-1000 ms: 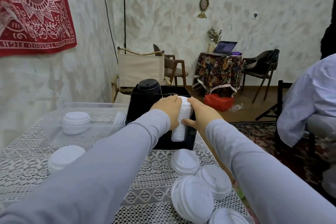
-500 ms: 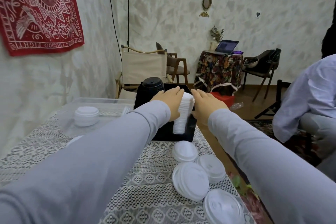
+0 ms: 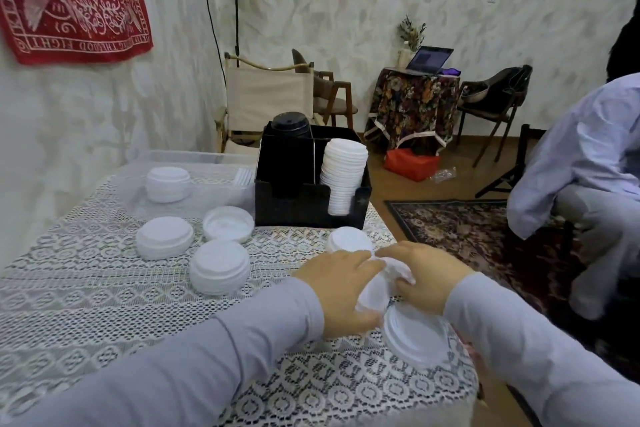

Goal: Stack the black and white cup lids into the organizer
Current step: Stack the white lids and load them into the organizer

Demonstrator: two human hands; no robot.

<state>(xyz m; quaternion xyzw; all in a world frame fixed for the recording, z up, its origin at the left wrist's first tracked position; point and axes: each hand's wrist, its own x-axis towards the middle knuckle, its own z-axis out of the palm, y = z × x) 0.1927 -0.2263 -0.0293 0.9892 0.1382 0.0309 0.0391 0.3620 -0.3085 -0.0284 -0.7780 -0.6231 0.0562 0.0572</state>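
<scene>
The black organizer stands at the far side of the lace-covered table. Its left slot holds a stack of black lids; its right slot holds a tall stack of white lids. Near the table's right front, my left hand and my right hand both grip a small pile of white lids between them. Another white lid lies just beyond my hands, and one more lies below my right wrist. Three short white lid stacks sit to the left.
A clear plastic bin at the back left holds more white lids. The table's right edge drops off beside my right arm. A seated person is at the right; chairs and a small table stand behind.
Both hands left the white stack in the organizer's right slot and came back toward me. They now grip loose white lids on the table. The camera tilted down and right.
</scene>
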